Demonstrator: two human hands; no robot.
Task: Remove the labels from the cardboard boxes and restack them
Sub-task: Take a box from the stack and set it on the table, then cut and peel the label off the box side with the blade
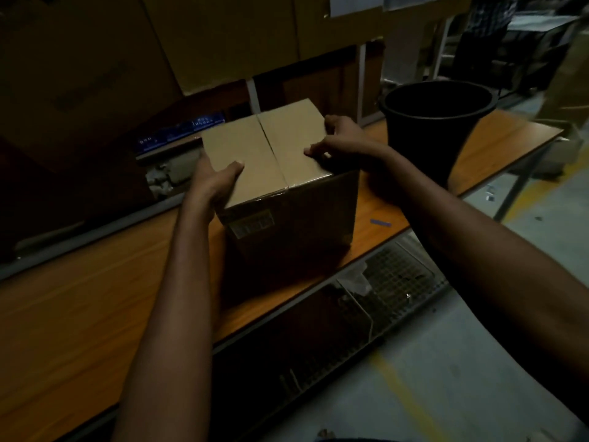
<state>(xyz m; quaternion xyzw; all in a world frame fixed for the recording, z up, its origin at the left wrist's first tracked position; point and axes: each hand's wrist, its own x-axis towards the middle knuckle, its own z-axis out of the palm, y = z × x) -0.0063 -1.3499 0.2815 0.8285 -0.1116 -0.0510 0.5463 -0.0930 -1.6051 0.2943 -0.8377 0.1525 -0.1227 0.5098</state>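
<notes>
The left grip (pixel 216 177) and right grip (pixel 344 141) clasp opposite top edges of the matte cardboard box (pixel 280 154), a pale rectangular label (pixel 251 223) on its front, on the wood-grain table (pixel 95 298).

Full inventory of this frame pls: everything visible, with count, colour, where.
cardboard box: 1, brown, flaps closed, standing mid-table
label: 1, pale, on the box's near side, upper left
bucket: 1, black, on the table right of the box, apart from it
strip: 1, small, blue-purple, flat on the table right of the box
table: 1, orange-brown wood
large cartons: brown, stacked behind the table; too dark to count
wire rack: 1, grey mesh, below the table's near edge
left hand: 1, grips the box's top left edge, thumb on top
right hand: 1, fingers curled on the box's top right edge
</notes>
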